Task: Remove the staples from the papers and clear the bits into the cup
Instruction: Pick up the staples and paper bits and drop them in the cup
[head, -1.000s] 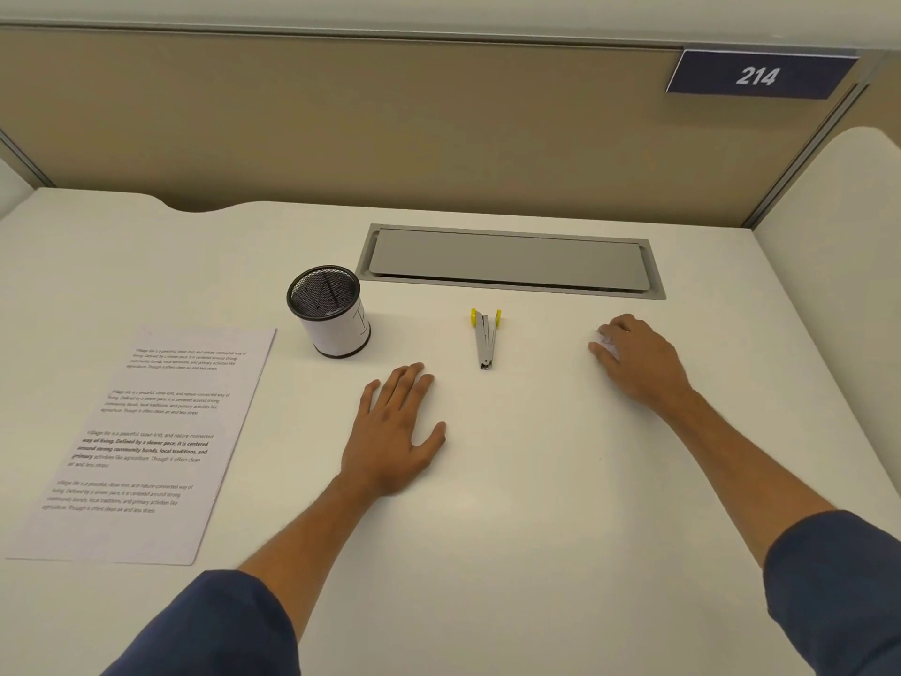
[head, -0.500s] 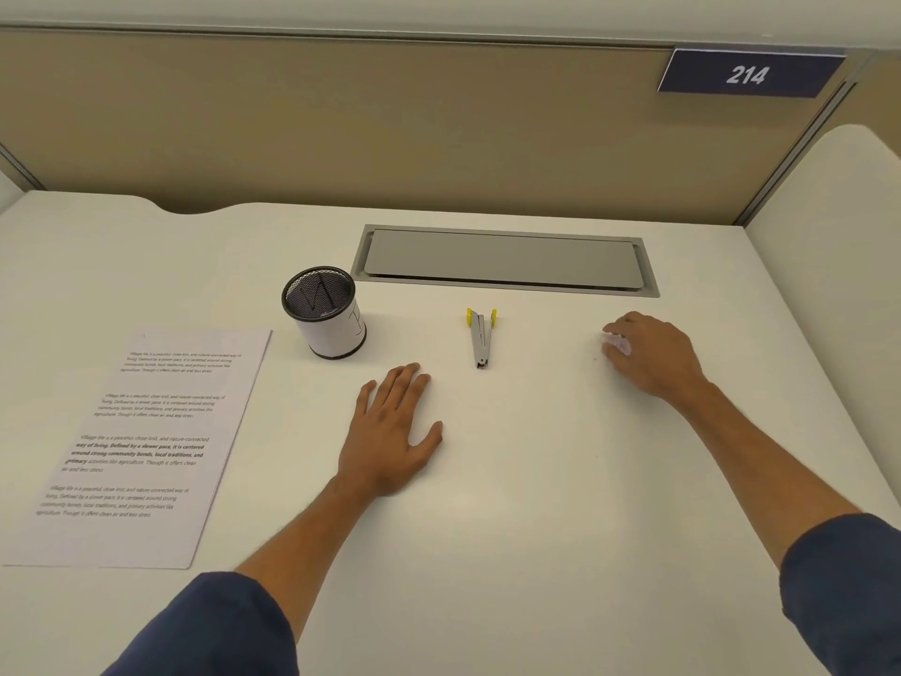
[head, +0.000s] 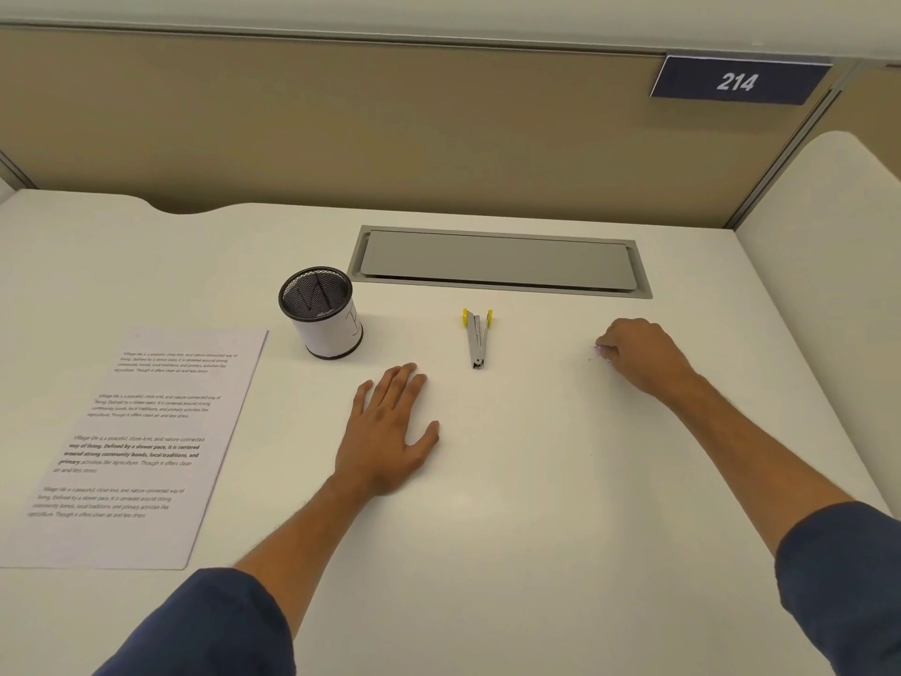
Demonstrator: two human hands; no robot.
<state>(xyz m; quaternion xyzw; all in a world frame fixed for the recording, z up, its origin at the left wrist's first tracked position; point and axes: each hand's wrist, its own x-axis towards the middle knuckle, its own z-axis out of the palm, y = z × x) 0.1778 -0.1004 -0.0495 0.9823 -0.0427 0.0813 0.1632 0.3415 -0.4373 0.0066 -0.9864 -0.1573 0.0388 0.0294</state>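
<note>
A printed paper (head: 131,446) lies flat at the left of the white desk. Behind its far corner stands the cup (head: 322,312), a black mesh holder with a white wrap. A grey staple remover (head: 478,339) with yellow tabs lies in the middle. My left hand (head: 387,431) rests flat on the desk, fingers straight, below the cup and remover. My right hand (head: 641,356) sits to the right of the remover, fingers curled over small white bits (head: 600,351) at its fingertips. A few tiny specks (head: 591,359) lie just beside them.
A grey cable hatch (head: 497,261) is set into the desk behind the remover. A tan partition with a "214" sign (head: 738,81) closes off the back, and a white side panel (head: 829,246) stands at the right.
My right hand has slid a little to the right on the desk with its fingers curled tighter over the white bits. My left hand has stayed flat in place.
</note>
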